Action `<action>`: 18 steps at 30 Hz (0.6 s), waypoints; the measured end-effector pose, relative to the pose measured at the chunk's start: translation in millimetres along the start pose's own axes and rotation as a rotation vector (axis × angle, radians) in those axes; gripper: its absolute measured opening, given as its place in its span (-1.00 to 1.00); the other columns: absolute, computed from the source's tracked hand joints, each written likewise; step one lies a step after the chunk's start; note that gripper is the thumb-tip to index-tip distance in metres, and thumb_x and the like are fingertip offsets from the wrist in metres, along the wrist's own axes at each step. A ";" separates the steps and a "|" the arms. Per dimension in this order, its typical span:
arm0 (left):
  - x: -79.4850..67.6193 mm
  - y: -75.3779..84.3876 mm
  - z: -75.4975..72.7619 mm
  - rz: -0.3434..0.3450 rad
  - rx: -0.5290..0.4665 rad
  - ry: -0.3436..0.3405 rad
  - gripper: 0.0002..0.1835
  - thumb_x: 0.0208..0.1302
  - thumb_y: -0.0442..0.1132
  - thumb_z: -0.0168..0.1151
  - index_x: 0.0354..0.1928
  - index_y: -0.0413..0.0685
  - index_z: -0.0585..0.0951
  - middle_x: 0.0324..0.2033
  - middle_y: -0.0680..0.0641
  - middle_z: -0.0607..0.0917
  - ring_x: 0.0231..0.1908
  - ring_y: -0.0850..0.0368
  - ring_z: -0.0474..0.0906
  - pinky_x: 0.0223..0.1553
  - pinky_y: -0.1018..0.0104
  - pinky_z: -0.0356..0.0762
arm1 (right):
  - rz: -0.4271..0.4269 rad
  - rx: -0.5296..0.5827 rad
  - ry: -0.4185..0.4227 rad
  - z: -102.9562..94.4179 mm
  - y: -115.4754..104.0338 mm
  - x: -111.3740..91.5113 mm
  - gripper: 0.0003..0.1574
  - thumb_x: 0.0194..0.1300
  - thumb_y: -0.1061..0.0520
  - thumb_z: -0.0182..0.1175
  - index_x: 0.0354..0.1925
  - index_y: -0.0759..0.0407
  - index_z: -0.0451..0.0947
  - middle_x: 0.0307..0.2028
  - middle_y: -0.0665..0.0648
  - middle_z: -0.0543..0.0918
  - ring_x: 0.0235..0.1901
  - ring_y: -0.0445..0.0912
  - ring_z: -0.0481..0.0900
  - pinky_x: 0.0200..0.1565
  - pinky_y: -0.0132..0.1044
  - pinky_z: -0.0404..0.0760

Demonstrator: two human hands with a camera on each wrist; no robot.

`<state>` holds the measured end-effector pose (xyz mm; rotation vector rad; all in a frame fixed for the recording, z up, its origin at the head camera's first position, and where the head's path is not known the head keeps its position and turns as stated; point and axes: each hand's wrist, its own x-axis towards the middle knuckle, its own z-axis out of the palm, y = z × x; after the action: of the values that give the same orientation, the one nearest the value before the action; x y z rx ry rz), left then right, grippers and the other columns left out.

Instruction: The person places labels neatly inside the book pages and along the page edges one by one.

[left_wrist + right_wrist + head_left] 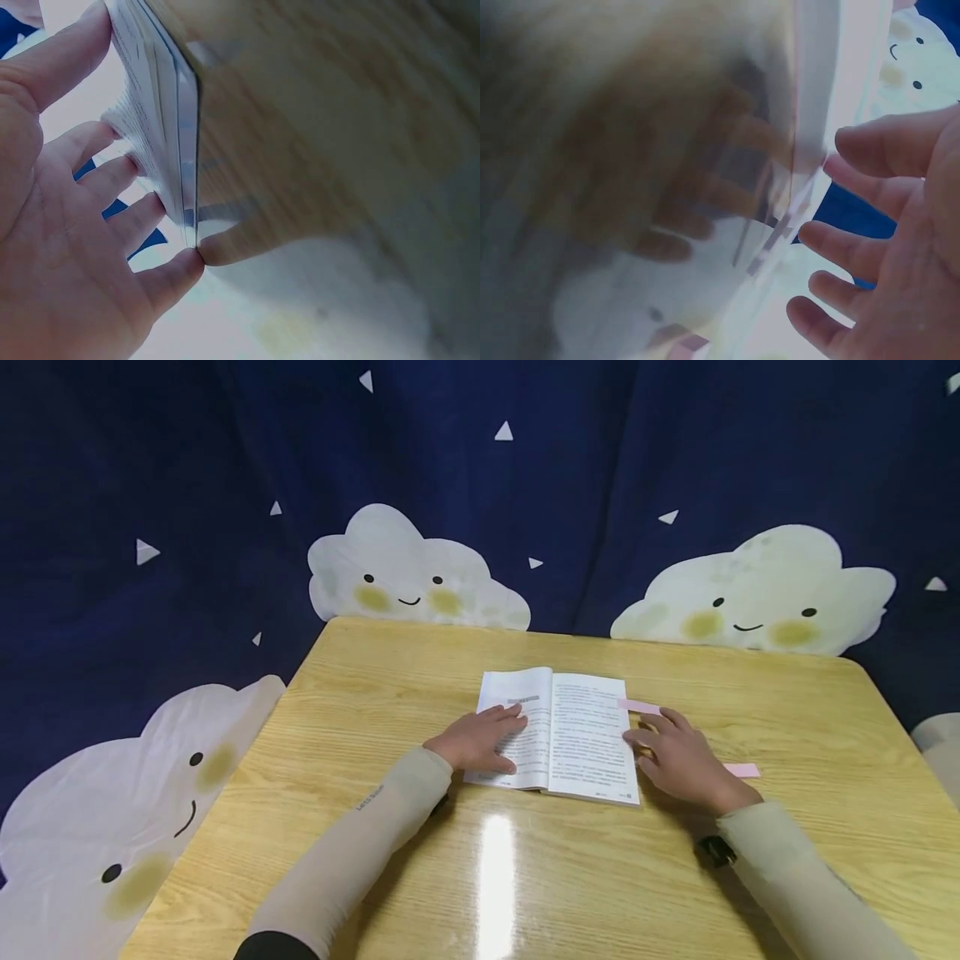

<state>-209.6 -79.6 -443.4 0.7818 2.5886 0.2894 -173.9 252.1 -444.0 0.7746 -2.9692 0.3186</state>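
Note:
An open book with printed pages lies on the wooden table. My left hand is spread over its left page, pressing lightly with extended fingers; in the left wrist view the fingertips touch the page and the little finger reaches the book's outer edge. Beside the right page is my right hand, its fingers relaxed and apart, with fingertips right at the page edge. One pink paper strip juts out from the right page toward that hand's fingers. The right wrist view shows nothing gripped between thumb and fingers.
A second pink strip lies on the table just right of the right hand, partly hidden by it. The wooden table stretches around the book. Behind and to the left hangs a dark blue curtain with smiling clouds.

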 end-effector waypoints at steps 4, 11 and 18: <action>-0.4 0.8 0.4 0.007 -0.007 -0.003 -0.13 0.33 0.10 0.27 0.57 0.19 0.08 0.60 0.09 -0.04 0.60 0.07 -0.15 0.56 -0.02 0.02 | 0.019 0.018 -0.033 0.3 -0.1 -1.8 -0.50 0.28 0.22 0.16 0.20 0.21 0.57 0.25 0.47 0.46 0.30 0.49 0.23 0.03 0.54 0.40; -0.4 -1.2 -1.4 0.002 0.022 0.014 -0.12 0.32 0.13 0.26 0.57 0.19 0.08 0.60 0.08 -0.04 0.60 0.06 -0.14 0.56 -0.02 0.02 | 0.044 -0.067 -0.046 -1.3 -9.7 1.9 -0.47 0.31 0.24 0.11 0.25 0.15 0.55 0.23 0.40 0.50 0.33 0.47 0.25 0.01 0.48 0.45; 1.9 -0.6 1.1 0.002 0.019 0.007 -0.11 0.31 0.14 0.26 0.57 0.19 0.07 0.60 0.08 -0.04 0.60 0.06 -0.14 0.56 -0.03 0.02 | 0.060 -0.092 -0.035 3.8 -11.3 -0.3 -0.43 0.27 0.27 0.10 0.26 0.19 0.53 0.25 0.39 0.48 0.34 0.46 0.21 0.03 0.47 0.44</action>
<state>-210.8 -78.9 -445.2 0.7910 2.6007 0.2685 -168.1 241.9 -445.6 0.6896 -3.0196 0.1713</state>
